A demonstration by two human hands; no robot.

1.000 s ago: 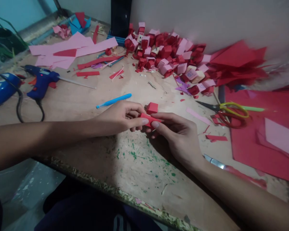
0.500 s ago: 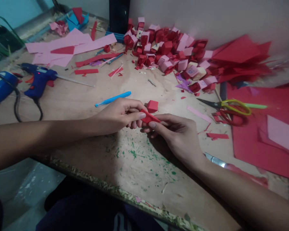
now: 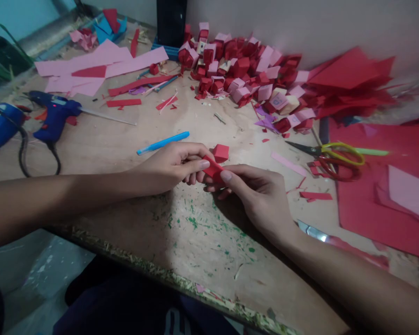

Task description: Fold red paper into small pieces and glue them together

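Between my two hands is a small folded piece of red paper [image 3: 212, 169], held just above the table. My left hand [image 3: 181, 165] pinches its left end, thumb on top and the other fingers curled beneath. The right end is pinched by my right hand [image 3: 256, 188], its thumb pressed on the paper. Right behind the fingertips a small red paper box [image 3: 221, 152] sits on the table. A blue pen [image 3: 163, 143] lies beyond my left hand.
Red and pink paper boxes [image 3: 240, 70] are heaped along the wall. Scissors [image 3: 330, 156] and a knife [image 3: 312, 231] lie on the right near red sheets [image 3: 377, 195]. On the left are a glue gun [image 3: 52, 114] and pink strips [image 3: 87, 65]. The table's front edge [image 3: 153, 270] is rough.
My right thumb has shifted slightly on the red paper, and the paper's upper face now shows tilted differently. Both hands stay in nearly the same place.
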